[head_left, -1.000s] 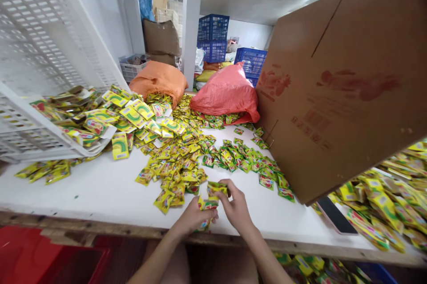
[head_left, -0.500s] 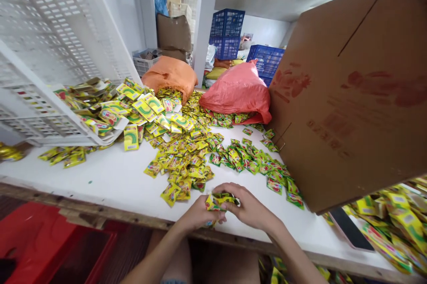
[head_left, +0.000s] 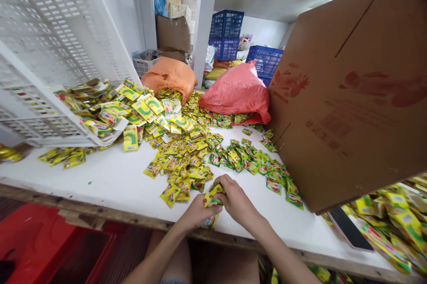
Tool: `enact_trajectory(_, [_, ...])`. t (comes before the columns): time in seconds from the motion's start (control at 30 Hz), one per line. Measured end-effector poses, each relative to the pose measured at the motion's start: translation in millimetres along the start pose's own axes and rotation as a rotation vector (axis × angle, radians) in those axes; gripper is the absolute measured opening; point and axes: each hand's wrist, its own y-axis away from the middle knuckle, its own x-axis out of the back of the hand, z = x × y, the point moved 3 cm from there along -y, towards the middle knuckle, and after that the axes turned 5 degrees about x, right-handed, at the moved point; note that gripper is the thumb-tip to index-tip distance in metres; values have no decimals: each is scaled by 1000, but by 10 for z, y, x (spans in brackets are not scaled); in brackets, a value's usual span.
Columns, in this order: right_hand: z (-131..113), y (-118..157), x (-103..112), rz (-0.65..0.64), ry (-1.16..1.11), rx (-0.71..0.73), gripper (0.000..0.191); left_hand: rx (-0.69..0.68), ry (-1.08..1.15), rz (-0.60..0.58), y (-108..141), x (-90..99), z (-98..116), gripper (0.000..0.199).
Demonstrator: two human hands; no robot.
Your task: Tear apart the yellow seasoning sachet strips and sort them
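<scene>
My left hand (head_left: 194,213) and my right hand (head_left: 237,202) meet over the table's front edge, both closed around yellow-and-green sachets (head_left: 212,196). Right fingers curl over the top of the sachets while the left hand grips them from the other side. Below the left fingers a colourful printed piece (head_left: 211,221) pokes out; whether it is a sachet or a small carton I cannot tell. Just beyond my hands lies a heap of yellow sachets (head_left: 183,164). Green sachets (head_left: 247,157) are spread to the right of it.
A tipped white crate (head_left: 100,30) spills small yellow cartons (head_left: 143,108) at left. An orange sack (head_left: 171,73) and a red sack (head_left: 238,88) lie at the back. A large cardboard box (head_left: 347,97) leans at right, beside a phone (head_left: 352,228). A red stool (head_left: 36,235) stands lower left.
My right hand has shifted slightly left and closed in on my left hand. The sachets between them are now tilted more upright. The heaps look the same.
</scene>
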Motion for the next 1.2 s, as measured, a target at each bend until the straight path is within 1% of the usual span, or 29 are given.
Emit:
enact_trajectory(0.1, [-49,14,-43,54,73,77,24,-90,5,82,-6,21,21,23])
enact_trajectory(0.17, [-64,31,-57,75,117,118,29,-133,9,104,-6,25,30,27])
enact_trajectory(0.27, [-43,34,-78,82,163,116,28,-115,20,110,-6,31,10,29])
enact_trajectory(0.37, [-8,17,-97,130,163,82,17,-94,22,111,0,41,-10,28])
enact_trajectory(0.43, [-2,3,-97,151,178,86,11,-94,35,98,5,44,-11,29])
enact_trajectory(0.5, [-9,-15,-80,122,219,136,10,-101,57,84,8,42,-6,31])
enact_trajectory(0.6, [-19,-60,-19,33,311,226,11,-95,78,55,6,26,-6,31])
enact_trajectory(0.7, [-28,-116,12,-43,371,253,10,-93,65,34,-2,9,-16,29])
enact_trajectory(0.8, [-70,-156,-46,-112,345,281,6,-118,35,43,-4,14,-15,27])
enact_trajectory(0.87, [-95,-165,-88,-125,302,279,7,-120,22,73,3,31,-3,27])
enact_trajectory(0.97, [-93,-144,-85,-69,193,227,16,-129,8,100,19,44,33,23])
enact_trajectory(1.0, [-83,-126,-74,-41,163,205,16,-134,6,97,23,42,44,22])
enact_trajectory(1.1, [-52,-41,-66,57,131,137,4,-133,20,77,25,27,51,22])
enact_trajectory(1.2, [-37,68,-144,137,104,88,14,-129,7,89,25,28,38,23])
